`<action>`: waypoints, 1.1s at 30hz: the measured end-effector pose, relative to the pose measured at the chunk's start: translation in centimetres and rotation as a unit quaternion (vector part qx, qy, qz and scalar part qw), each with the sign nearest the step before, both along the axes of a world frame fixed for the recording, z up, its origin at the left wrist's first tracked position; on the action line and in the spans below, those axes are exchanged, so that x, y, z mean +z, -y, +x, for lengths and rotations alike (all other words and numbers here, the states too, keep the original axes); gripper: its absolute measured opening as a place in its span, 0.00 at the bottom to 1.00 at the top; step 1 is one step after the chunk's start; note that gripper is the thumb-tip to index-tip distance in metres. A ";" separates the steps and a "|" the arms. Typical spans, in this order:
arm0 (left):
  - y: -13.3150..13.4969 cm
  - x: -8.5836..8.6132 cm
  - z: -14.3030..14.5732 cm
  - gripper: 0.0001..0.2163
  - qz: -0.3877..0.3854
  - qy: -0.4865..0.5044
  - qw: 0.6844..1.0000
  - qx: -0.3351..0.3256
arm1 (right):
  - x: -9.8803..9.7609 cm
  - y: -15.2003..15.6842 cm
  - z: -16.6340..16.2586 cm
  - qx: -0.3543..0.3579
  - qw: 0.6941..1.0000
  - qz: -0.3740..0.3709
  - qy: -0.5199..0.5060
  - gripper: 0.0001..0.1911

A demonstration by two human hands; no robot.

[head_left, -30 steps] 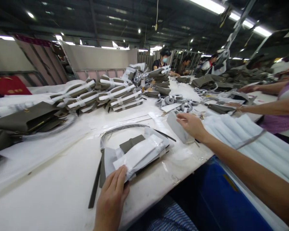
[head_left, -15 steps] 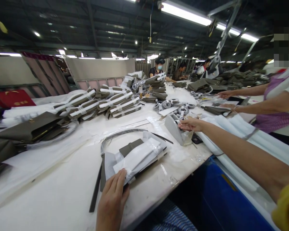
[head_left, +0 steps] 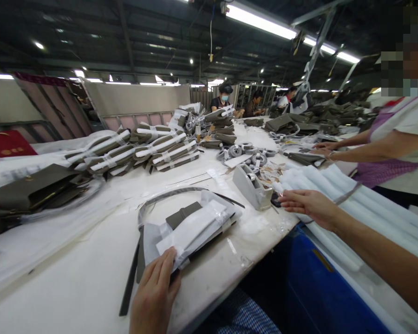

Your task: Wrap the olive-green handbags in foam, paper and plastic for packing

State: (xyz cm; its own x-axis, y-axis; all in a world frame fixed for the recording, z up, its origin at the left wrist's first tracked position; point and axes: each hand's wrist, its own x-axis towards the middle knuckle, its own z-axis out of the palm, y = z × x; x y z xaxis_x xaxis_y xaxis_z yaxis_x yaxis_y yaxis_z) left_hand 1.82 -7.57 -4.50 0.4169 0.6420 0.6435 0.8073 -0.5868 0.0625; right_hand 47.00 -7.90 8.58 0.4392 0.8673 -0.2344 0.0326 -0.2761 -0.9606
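My left hand [head_left: 155, 287] grips the near edge of an olive-brown handbag [head_left: 183, 214], thumb at its side and fingers on top. White wrapping paper [head_left: 195, 229] covers much of the bag, with clear tape across it. A grey wrapped handle [head_left: 174, 192] arcs behind it, and a dark strap [head_left: 129, 278] lies to its left. My right hand [head_left: 310, 206] is raised just right of a grey tape dispenser [head_left: 249, 185], apart from it. Its fingertips are pinched on a small shiny piece of clear tape [head_left: 280, 195].
Wrapped bags [head_left: 167, 150] are piled at the back left, with bare olive bags [head_left: 31, 185] nearer. Grey wrapped coils [head_left: 245, 153] lie behind the dispenser. White foam rolls [head_left: 330, 185] cross the right side above a blue bin [head_left: 320, 278]. A co-worker's arms [head_left: 362, 150] reach in from the right.
My right hand has moved right, off the tape dispenser, to its near right side. My left hand stays on the bag. The view has shifted slightly to the right.
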 end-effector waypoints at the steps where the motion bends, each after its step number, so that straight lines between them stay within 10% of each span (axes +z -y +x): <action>1: 0.0 0.0 0.0 0.21 0.002 -0.002 1.000 0.000 | -1.0 0.6 0.0 -0.007 1.000 0.002 -0.006 0.09; 11: -0.6 0.7 -0.8 0.19 0.007 -0.028 1.000 -0.008 | -7.8 -0.2 1.3 -0.037 0.981 0.021 0.189 0.23; 21: -0.2 0.8 -0.5 0.19 -0.021 0.001 1.000 -0.007 | -6.4 -0.1 4.2 0.010 0.900 0.018 0.436 0.11; 28: -0.4 1.1 -0.7 0.19 -0.041 0.015 0.999 -0.025 | -4.4 3.0 2.3 0.234 0.703 0.131 0.659 0.15; 33: 0.3 2.6 -0.4 0.22 -0.123 0.039 0.991 -0.026 | -2.8 2.4 -4.8 0.342 0.620 0.227 0.668 0.10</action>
